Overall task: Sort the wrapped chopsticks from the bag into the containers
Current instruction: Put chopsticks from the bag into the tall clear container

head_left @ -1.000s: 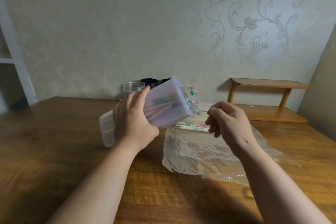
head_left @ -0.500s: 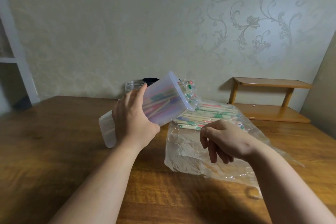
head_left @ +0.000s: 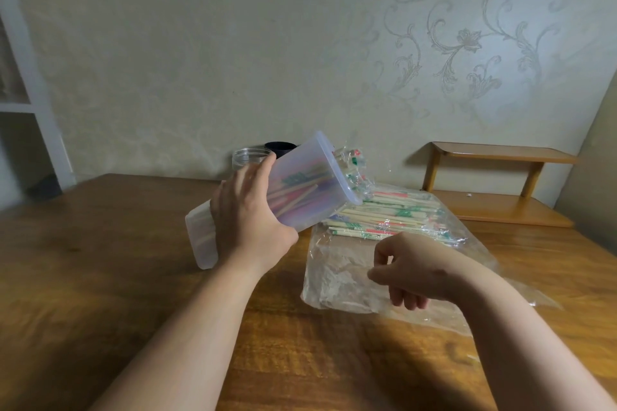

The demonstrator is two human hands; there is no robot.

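Gripping tilted container point(head_left: 309, 207) in left hand point(head_left: 248, 220), mouth angled up-right over chopsticks point(head_left: 390, 214), right hand point(head_left: 414, 264) curled, grip unclear

no readable text; chopstick wrappers point(head_left: 384, 212) show red and green print, too small and blurred to read

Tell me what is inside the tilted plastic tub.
Wrapped chopsticks show through the cloudy tub, some poking out of its mouth. The left hand covers the middle, so their count is hidden.
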